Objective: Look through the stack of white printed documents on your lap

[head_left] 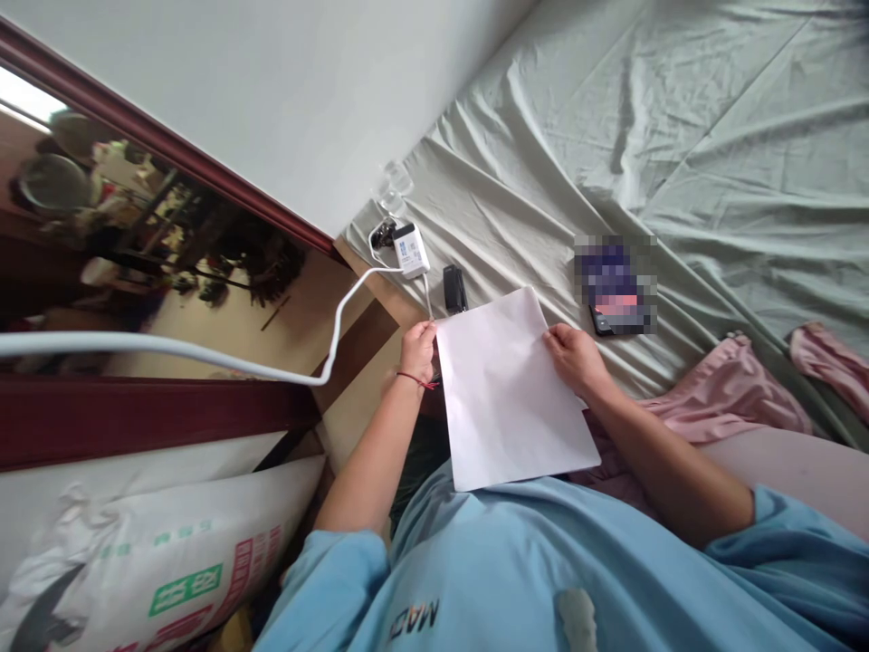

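Note:
A blank white sheet of paper (509,389) lies in front of me over my lap, its far edge toward the bed. My left hand (417,349) pinches the sheet's upper left edge; a red string circles that wrist. My right hand (574,358) grips the upper right edge, fingers curled over the paper. Both hands hold the sheet flat between them.
A grey-green bed sheet (679,136) spreads ahead and right. On it lie a white charger (409,251) with a cable, a small black object (454,290) and a phone (615,290). Pink cloth (726,398) lies at right. A printed sack (169,552) sits lower left.

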`<state>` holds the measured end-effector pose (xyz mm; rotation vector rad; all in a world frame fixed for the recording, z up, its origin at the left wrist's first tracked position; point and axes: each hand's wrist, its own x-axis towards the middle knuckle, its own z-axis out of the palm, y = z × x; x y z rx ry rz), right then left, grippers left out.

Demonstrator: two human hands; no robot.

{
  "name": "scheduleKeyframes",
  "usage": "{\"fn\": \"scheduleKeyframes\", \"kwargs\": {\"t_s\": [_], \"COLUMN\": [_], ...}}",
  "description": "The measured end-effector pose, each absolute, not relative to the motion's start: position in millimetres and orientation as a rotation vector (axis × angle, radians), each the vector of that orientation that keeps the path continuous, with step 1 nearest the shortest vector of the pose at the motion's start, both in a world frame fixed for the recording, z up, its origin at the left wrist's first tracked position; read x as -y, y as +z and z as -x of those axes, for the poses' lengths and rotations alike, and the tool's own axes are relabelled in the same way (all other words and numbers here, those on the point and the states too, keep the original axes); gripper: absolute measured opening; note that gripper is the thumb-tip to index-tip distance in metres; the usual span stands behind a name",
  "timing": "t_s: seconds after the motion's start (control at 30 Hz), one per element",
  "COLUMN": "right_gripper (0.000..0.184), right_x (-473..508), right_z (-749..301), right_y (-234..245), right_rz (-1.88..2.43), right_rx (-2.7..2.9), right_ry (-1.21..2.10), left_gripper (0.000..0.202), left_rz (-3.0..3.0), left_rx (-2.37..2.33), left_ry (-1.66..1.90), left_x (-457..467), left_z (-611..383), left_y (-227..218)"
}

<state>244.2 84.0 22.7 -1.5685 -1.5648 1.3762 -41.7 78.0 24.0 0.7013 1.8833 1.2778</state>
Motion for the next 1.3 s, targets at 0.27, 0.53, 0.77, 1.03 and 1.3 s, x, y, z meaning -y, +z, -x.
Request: {"fn": "scheduleKeyframes", "kwargs": {"t_s": [0.27,0.53,0.77,1.03,1.3], "right_gripper": [0.03,0.028,0.028,0.028,0.027], "right_x": [-85,-86,-88,-91,-91], "right_z": [-246,-248,-253,-257,-256], "right_y": [22,20,29,34,30], "right_rz": [1.585,1.591,1.697,1.752,1.722], "right_rx": [1.532,1.514,1.679,1.723,1.69], "right_ry": [1.357,1.298,1.087,1.081,1.073], "left_gripper": [0.022,0.017,0.016,0.036,0.056], "left_rz": [-0.73,-1.07,-1.328,-1.761,-2.187], "left_rx": [-1.967,-2.198,-2.281,-2.269,-1.936], "left_ry": [1.088,0.904,0.747,0.94,0.892], "left_x": [-86,-103,-110,-100,-94], "left_z": [41,41,39,36,40], "left_y": [31,25,20,34,34]}}
